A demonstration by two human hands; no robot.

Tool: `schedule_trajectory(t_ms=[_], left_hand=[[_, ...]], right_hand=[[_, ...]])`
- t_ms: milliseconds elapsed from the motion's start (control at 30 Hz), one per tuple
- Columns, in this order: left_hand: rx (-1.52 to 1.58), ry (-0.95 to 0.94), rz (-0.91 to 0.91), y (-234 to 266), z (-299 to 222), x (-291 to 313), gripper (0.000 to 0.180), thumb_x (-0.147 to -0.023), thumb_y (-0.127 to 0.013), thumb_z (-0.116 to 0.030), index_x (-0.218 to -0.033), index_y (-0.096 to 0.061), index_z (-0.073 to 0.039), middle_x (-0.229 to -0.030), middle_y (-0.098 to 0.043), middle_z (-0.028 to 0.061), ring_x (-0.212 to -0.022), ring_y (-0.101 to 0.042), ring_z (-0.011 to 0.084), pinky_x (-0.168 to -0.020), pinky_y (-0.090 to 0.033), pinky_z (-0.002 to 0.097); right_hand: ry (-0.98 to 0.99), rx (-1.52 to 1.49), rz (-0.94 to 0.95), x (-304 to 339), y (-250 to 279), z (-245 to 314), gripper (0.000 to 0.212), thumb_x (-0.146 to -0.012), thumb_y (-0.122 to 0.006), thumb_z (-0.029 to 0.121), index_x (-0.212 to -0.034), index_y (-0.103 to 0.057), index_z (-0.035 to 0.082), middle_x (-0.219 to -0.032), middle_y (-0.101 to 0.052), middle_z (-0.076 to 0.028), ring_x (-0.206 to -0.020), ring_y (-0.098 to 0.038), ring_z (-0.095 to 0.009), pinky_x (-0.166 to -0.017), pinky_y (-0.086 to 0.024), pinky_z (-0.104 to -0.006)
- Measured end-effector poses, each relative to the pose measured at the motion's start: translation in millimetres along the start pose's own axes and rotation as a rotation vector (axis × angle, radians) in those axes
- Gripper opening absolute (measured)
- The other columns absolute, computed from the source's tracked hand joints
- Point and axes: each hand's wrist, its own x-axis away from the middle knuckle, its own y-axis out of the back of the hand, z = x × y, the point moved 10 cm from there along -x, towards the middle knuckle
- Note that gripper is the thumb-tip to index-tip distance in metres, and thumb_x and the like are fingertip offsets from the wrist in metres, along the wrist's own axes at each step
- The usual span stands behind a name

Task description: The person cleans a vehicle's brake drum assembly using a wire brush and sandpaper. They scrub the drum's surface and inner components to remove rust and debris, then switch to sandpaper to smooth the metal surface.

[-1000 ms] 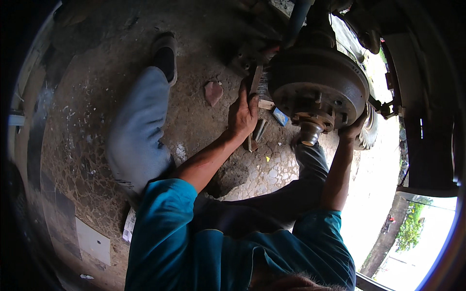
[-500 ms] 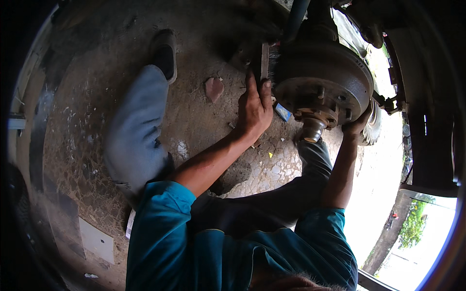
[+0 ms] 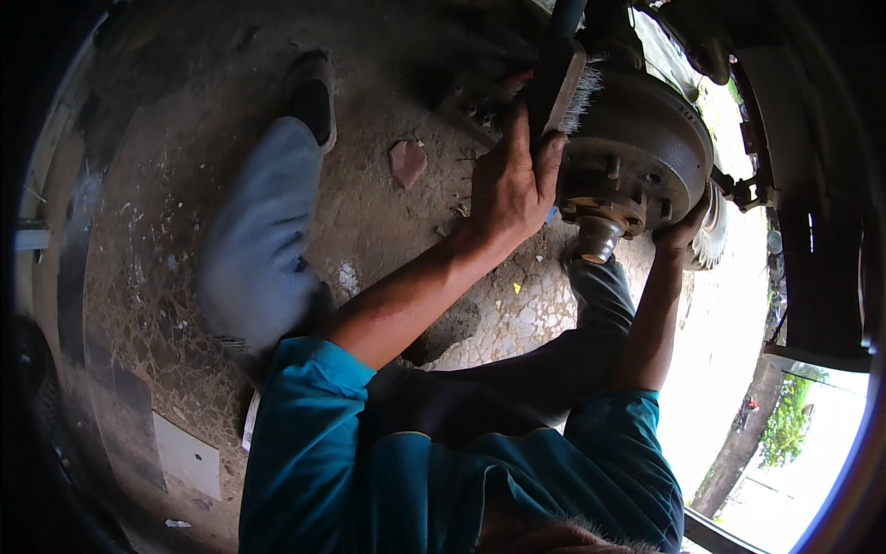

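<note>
Where the floor (image 3: 157, 305) shows: it is rough, spotted with white, dim at the top and brighter toward the right.
Trousers (image 3: 254, 217): bluish; the left leg is bent, and the right one, darker, reaches toward the upper right.
Shirt (image 3: 309, 415): teal, short-sleeved, at the lower edge.
Drum (image 3: 646, 120): a round, dark metal body in the upper right part; a shiny hub end (image 3: 600, 242) sticks out from its face.
White panel (image 3: 186, 452): flat on the floor at lower left, with one small dark spot.
Left hand (image 3: 517, 185): narrow, holding a brush by its block, near the left side of the drum.
Right hand (image 3: 681, 231): against the lower right edge of the drum; how wide its fingers stand, I cannot tell.
Brush (image 3: 565, 88): tilted, its pale bristles facing the drum; whether they touch it, I cannot tell.
Reddish piece (image 3: 407, 163): on the floor, left of the left hand.
Yellow chip (image 3: 517, 288): on the floor below the left hand.
Rim marks (image 3: 686, 110): on the drum, too small for reading.
</note>
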Motion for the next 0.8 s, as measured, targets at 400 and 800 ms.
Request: schedule_trajectory(t_ms=[400, 800], left_hand=[[-0.070, 0.099, 0.082, 2.2, 1.4, -4.2, 0.058, -0.103, -0.050, -0.027, -0.145, -0.027, 0.005, -0.105, -0.064, 0.0327, -0.092, -0.066, 0.0477, -0.074, -0.054, 0.0471], [-0.111, 0.011, 0.123, 4.9, -7.8, -11.6, 0.060, -0.103, -0.050, -0.029, -0.146, -0.027, 0.007, -0.112, -0.061, 0.0351, -0.101, -0.064, 0.0484, -0.081, -0.053, 0.0478]], right_hand=[[0.264, 0.393, 0.010, 5.5, -4.3, 23.1, 0.077, -0.083, -0.075, 0.023, -0.144, -0.037, -0.007, -0.136, -0.052, -0.022, -0.124, -0.053, -0.033, -0.104, -0.045, -0.0424], [0.104, 0.176, -0.037, 3.4, -3.0, 10.7, 0.079, -0.081, -0.076, 0.025, -0.143, -0.038, -0.006, -0.136, -0.052, -0.023, -0.123, -0.054, -0.035, -0.104, -0.044, -0.0425]])
